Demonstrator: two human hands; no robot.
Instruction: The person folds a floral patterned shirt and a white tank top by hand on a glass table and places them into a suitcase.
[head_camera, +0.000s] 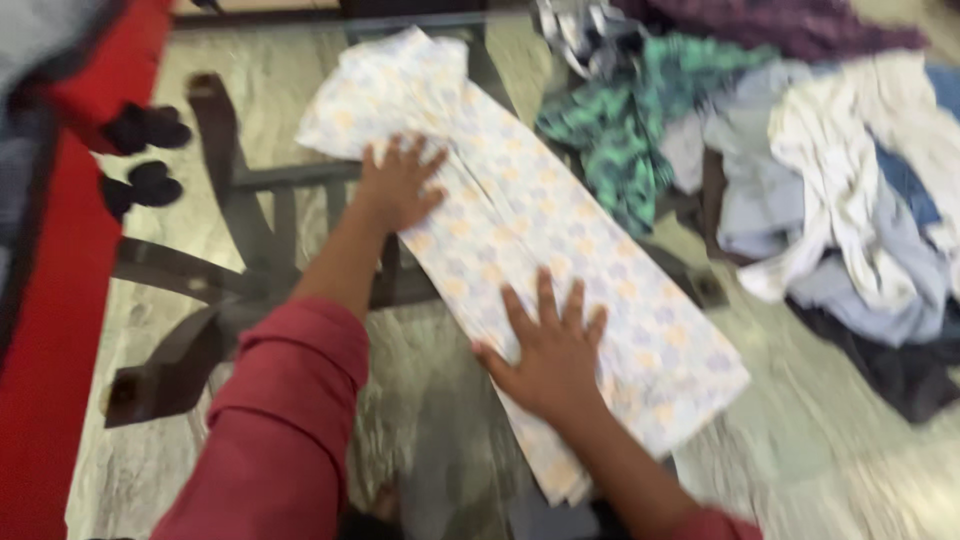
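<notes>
With both palms flat and fingers spread, the right hand (548, 345) and, farther up, the left hand (398, 182) press the long folded white floral cloth (520, 240) on the glass counter (300, 250); smoothing evenly outward would keep its edges aligned.

Two hands (400, 185), one folded cloth (560, 250), two black socks (150, 128).
</notes>
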